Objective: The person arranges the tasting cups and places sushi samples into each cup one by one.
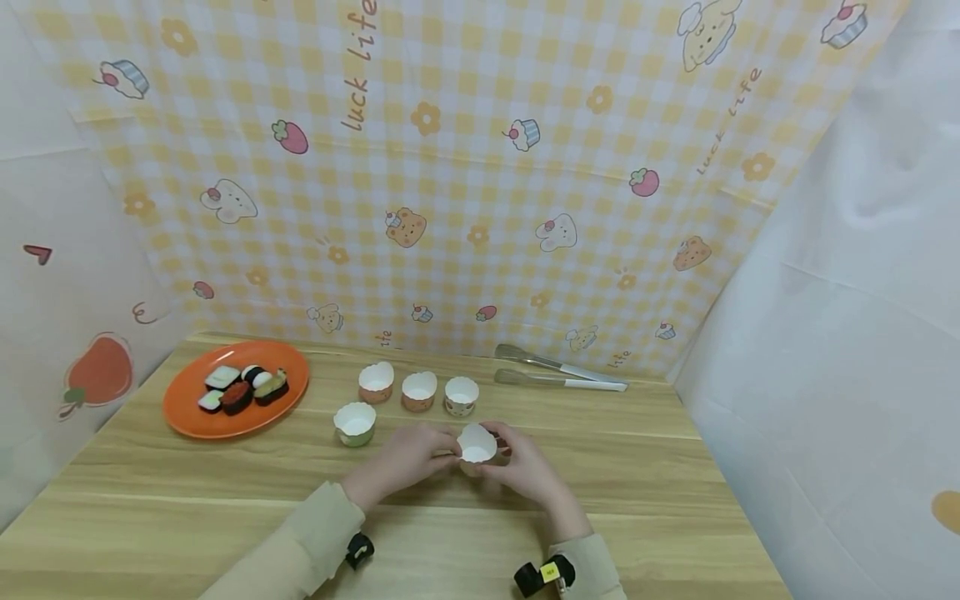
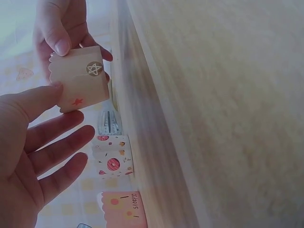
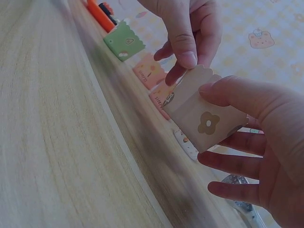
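Note:
Between both hands is a beige paper baking cup (image 1: 477, 444) with a scalloped rim and white inside, near the middle of the table. In the left wrist view a star in a round patch shows on its wall. My left hand (image 1: 411, 457) pinches the cup's rim from the left, its other fingers spread apart. From the right, my right hand (image 1: 529, 472) holds the cup with the thumb on its near wall (image 3: 197, 111), where a brown flower is printed. Behind the hands stand a white patterned cup (image 1: 461, 397) and two orange-pink cups (image 1: 418, 392) (image 1: 376, 382).
A green baking cup (image 1: 355, 424) stands left of the hands. Farther left, an orange plate (image 1: 180, 409) bears several sushi pieces (image 1: 237, 397). Metal tongs (image 1: 558, 373) with white handles lie at the back right, before a yellow checked cloth (image 1: 480, 267).

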`<control>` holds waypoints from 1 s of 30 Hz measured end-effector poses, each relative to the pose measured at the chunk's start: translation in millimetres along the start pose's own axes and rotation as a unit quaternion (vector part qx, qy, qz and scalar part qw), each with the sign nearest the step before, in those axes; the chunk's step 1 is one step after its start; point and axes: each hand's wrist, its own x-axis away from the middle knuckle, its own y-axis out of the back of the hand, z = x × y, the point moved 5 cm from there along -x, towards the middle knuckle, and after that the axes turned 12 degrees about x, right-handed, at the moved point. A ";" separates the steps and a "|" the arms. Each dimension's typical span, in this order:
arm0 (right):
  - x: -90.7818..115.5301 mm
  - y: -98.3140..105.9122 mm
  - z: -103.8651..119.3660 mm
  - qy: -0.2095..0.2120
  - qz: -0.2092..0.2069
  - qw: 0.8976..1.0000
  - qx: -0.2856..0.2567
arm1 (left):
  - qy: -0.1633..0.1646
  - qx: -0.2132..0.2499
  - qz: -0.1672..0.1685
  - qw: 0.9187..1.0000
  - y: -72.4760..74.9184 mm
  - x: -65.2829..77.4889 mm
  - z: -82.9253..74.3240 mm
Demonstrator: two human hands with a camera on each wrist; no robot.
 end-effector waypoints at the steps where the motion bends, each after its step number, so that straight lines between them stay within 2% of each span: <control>1: 0.0 -0.1 -0.2 -0.001 0.000 1.000 -0.001 | -0.002 0.000 0.000 1.000 0.2 0.0 -0.3; 11: -0.6 -0.2 -0.5 0.006 0.000 1.000 -0.013 | -0.012 0.004 0.000 1.000 4.1 0.9 2.4; 18: -0.4 -0.2 -0.6 0.016 -0.002 1.000 -0.018 | 0.003 -0.002 0.001 1.000 7.8 4.6 3.9; 30: -0.7 1.8 -4.3 0.003 -0.006 1.000 -0.019 | 0.021 -0.028 -0.006 0.999 12.6 12.8 13.3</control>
